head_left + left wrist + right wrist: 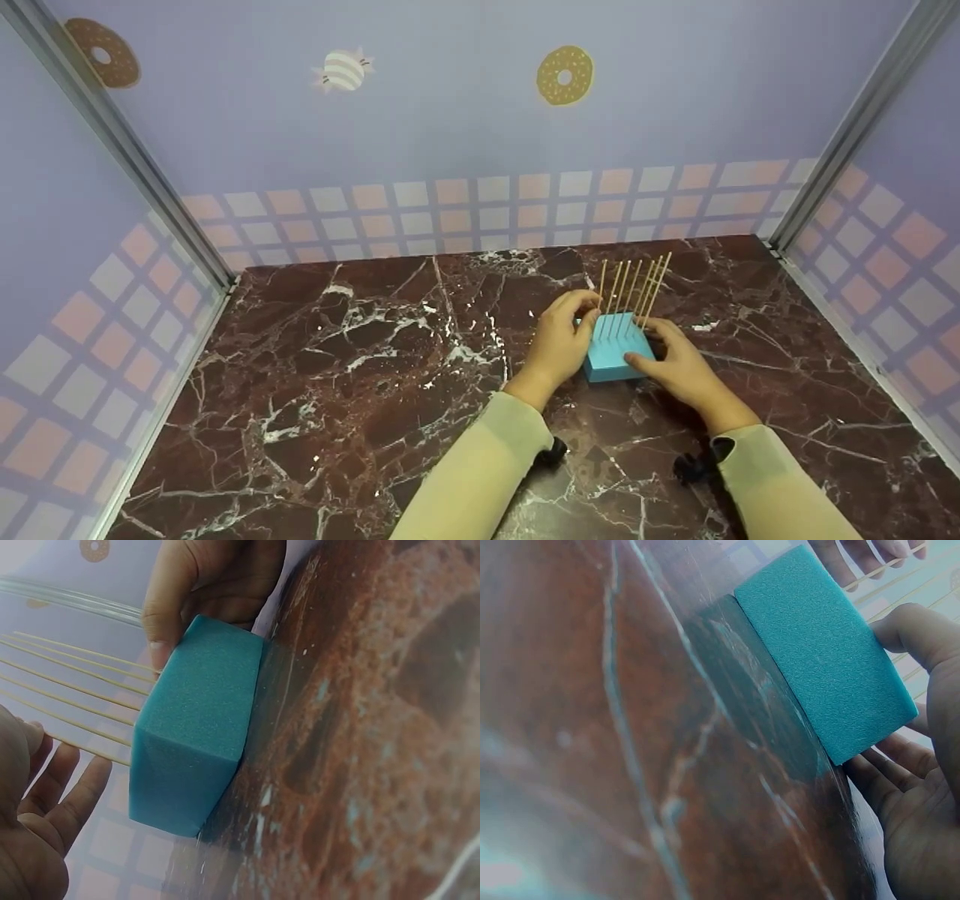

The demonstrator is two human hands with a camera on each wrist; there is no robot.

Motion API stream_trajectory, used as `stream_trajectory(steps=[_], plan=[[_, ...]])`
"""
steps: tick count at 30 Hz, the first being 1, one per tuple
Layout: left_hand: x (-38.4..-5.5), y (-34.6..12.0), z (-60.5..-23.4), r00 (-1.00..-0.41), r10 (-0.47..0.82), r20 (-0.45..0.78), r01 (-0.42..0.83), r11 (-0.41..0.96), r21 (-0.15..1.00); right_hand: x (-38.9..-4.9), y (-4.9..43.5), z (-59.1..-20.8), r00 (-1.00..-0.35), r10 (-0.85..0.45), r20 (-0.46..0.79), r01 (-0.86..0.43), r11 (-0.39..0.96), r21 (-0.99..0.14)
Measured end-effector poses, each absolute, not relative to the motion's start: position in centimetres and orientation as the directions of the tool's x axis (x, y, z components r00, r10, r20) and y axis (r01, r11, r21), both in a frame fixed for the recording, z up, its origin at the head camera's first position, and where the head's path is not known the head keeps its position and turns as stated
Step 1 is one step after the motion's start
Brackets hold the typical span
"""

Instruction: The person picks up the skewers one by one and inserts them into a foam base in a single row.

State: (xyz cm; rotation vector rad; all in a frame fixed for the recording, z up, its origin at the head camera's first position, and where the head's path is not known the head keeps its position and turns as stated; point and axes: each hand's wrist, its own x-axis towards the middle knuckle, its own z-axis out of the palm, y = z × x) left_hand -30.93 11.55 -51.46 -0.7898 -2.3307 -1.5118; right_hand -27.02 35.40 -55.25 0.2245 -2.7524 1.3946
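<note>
A light blue foam block (pixel 611 351) rests on the marbled tabletop, with several thin wooden skewers (pixel 657 291) standing in a row from its top. My left hand (pixel 559 330) pinches the leftmost skewer (pixel 82 748) between thumb and finger, close above the block. From the other side my right hand (pixel 682 367) grips the block, its thumb pressing on the top face and its fingers along the right side. In the right wrist view the block's near face (pixel 825 652) shows plainly, while the skewers are partly hidden behind the right hand.
The dark red marbled tabletop (pixel 360 390) spreads around the block. Behind it rises a lilac back wall (pixel 450 112) with a tile pattern, and side panels (pixel 900 262) close off the left and right. Black wrist straps (pixel 694 469) sit at the sleeve cuffs.
</note>
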Motion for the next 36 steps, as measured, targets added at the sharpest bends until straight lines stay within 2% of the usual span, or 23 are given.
stream_trajectory(steps=[36], plan=[[-30.92, 11.5, -51.77, -0.848, 0.3, 0.437, 0.518, 0.287, 0.806, -26.92, 35.31, -55.24, -0.987, -0.095, 0.132, -0.162, 0.585, -0.795]])
